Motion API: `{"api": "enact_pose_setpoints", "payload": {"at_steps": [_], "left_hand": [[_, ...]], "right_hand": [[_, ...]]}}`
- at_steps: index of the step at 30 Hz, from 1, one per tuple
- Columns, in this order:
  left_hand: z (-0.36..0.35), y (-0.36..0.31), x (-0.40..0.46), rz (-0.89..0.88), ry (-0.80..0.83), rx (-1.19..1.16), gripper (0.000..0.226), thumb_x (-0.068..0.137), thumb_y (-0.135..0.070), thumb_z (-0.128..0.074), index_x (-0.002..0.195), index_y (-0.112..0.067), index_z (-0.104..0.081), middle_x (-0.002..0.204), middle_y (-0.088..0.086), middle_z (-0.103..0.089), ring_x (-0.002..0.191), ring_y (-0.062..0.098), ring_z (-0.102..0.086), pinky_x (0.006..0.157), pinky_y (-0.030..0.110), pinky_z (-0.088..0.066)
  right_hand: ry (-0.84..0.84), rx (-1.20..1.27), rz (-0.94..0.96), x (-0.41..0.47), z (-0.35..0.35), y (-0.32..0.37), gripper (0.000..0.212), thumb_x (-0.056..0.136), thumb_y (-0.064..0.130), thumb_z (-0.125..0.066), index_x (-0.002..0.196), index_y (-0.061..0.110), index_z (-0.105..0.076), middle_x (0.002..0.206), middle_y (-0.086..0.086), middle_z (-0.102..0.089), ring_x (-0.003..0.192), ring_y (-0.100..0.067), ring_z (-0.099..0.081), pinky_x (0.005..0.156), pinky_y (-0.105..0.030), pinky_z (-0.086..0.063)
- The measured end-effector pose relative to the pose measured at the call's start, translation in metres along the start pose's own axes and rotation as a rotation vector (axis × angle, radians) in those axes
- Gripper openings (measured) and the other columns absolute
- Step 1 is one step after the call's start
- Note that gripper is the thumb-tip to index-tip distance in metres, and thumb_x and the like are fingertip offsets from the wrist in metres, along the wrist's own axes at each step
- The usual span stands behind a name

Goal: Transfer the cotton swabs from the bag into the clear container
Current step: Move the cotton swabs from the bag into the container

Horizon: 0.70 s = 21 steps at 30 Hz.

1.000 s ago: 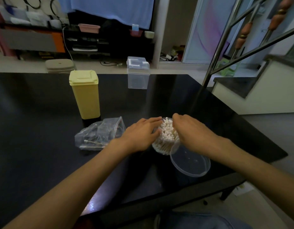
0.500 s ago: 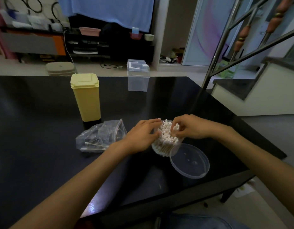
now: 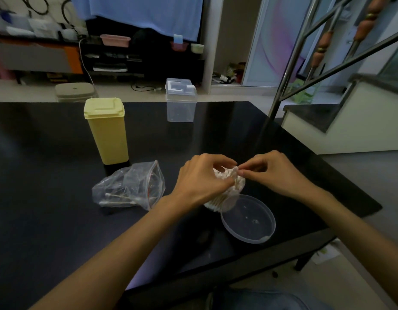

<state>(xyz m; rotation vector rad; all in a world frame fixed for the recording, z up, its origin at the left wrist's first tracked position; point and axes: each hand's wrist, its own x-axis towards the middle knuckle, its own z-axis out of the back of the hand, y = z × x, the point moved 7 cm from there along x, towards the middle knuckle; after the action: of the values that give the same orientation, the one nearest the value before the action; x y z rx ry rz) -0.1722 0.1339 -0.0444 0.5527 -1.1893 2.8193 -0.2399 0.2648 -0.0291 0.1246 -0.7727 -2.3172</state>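
Head view: both hands parked right over the tub (image 3: 218,203) packed with upright cotton swabs (image 3: 229,177), left hand (image 3: 200,177) curled round the bundle from 9 o'clock, right hand (image 3: 269,171) pinching swab tips at the top from 3 o'clock. Still a few swabs lying flat in the bag (image 3: 128,186), off at 9 o'clock, long axis roughly 9-to-3. Left hand clearly nearer, so probably that one's job; lid (image 3: 248,218) sitting at 5 o'clock.

no readable text, no labels, no brand names, no numbers on anything in view
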Motion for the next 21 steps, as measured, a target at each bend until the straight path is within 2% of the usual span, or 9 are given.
{"api": "enact_pose_setpoints", "payload": {"at_steps": [3,6,9,13,17,21], "left_hand": [[0.002,-0.005,-0.001,-0.02,-0.033,-0.006,0.027,0.078,-0.052,-0.067,0.099,-0.035,-0.072,0.09,-0.016,-0.072,0.088,-0.002,-0.064,0.073,0.024,-0.054],[0.003,-0.003,0.001,-0.004,-0.061,-0.005,0.021,0.078,-0.048,-0.069,0.093,-0.034,-0.074,0.083,-0.015,-0.072,0.078,-0.004,-0.064,0.065,0.019,-0.052],[0.002,0.001,0.002,0.032,-0.05,-0.009,0.019,0.079,-0.046,-0.069,0.093,-0.034,-0.073,0.083,-0.014,-0.072,0.077,-0.005,-0.064,0.064,0.016,-0.052],[-0.003,0.005,0.002,0.094,-0.003,-0.022,0.018,0.078,-0.048,-0.069,0.09,-0.036,-0.073,0.083,-0.018,-0.071,0.077,-0.006,-0.062,0.063,0.015,-0.048],[-0.008,0.006,0.007,0.116,0.088,0.05,0.018,0.078,-0.05,-0.068,0.09,-0.037,-0.073,0.088,-0.015,-0.072,0.083,0.001,-0.063,0.068,0.025,-0.052],[-0.011,0.013,0.006,0.16,0.196,0.127,0.015,0.077,-0.047,-0.069,0.086,-0.037,-0.073,0.088,-0.012,-0.07,0.086,0.006,-0.063,0.074,0.034,-0.055]], "right_hand": [[-0.024,-0.005,0.021,0.0,-0.001,-0.001,0.022,0.08,0.026,-0.07,0.102,0.022,-0.071,0.09,0.01,-0.069,0.081,0.002,-0.065,0.067,-0.012,-0.05],[-0.042,0.057,0.05,0.001,0.0,-0.001,0.023,0.079,0.03,-0.07,0.101,0.025,-0.071,0.086,0.009,-0.07,0.079,0.002,-0.065,0.067,-0.011,-0.052],[-0.071,0.09,0.056,0.0,0.0,-0.001,0.018,0.08,0.026,-0.069,0.098,0.025,-0.071,0.086,0.013,-0.069,0.081,0.003,-0.065,0.07,-0.01,-0.052],[-0.114,-0.054,0.06,-0.004,-0.002,-0.002,0.013,0.083,0.028,-0.067,0.095,0.025,-0.069,0.085,0.016,-0.063,0.081,0.0,-0.062,0.072,-0.017,-0.051],[-0.076,-0.123,0.052,-0.004,-0.009,-0.003,0.007,0.086,0.029,-0.063,0.092,0.032,-0.061,0.087,0.016,-0.06,0.082,0.0,-0.059,0.072,-0.018,-0.05],[-0.047,-0.208,0.043,-0.001,-0.013,-0.001,0.011,0.085,0.029,-0.065,0.095,0.027,-0.068,0.088,0.013,-0.061,0.078,-0.002,-0.058,0.073,-0.023,-0.051]]}}
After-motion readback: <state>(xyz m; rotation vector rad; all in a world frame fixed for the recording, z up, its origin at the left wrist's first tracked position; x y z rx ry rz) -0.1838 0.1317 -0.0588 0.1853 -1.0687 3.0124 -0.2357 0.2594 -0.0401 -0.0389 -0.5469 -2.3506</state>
